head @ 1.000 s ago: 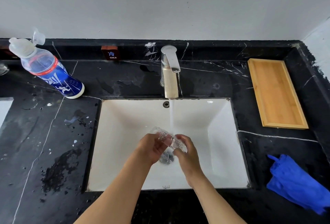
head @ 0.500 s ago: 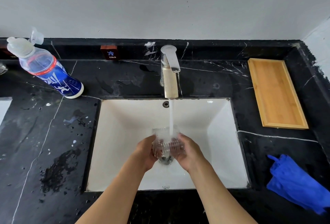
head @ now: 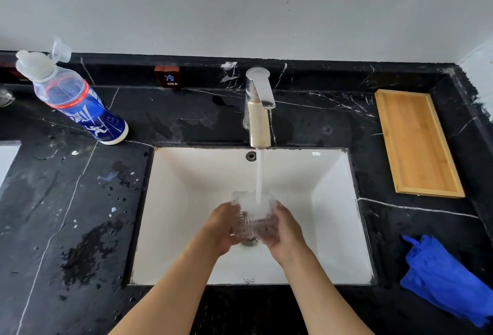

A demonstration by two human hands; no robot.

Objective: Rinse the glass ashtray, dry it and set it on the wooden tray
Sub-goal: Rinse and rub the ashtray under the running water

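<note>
The clear ribbed glass ashtray (head: 253, 214) is held over the drain of the white sink (head: 186, 201), its hollow facing up. My left hand (head: 222, 226) grips its left side and my right hand (head: 286, 230) grips its right side. Water runs from the chrome tap (head: 260, 110) straight into the ashtray. The wooden tray (head: 416, 142) lies on the black counter at the back right, with nothing on it.
A crumpled blue cloth (head: 448, 278) lies on the counter at the front right. A blue-labelled plastic bottle (head: 77, 100) stands at the back left. A small "COLD" sign (head: 167, 76) sits on the back ledge. Water patches (head: 88, 249) wet the left counter.
The ashtray was tilted on edge between my hands a second ago. I have turned it level, hollow up, under the stream, and both hands now cup its sides.
</note>
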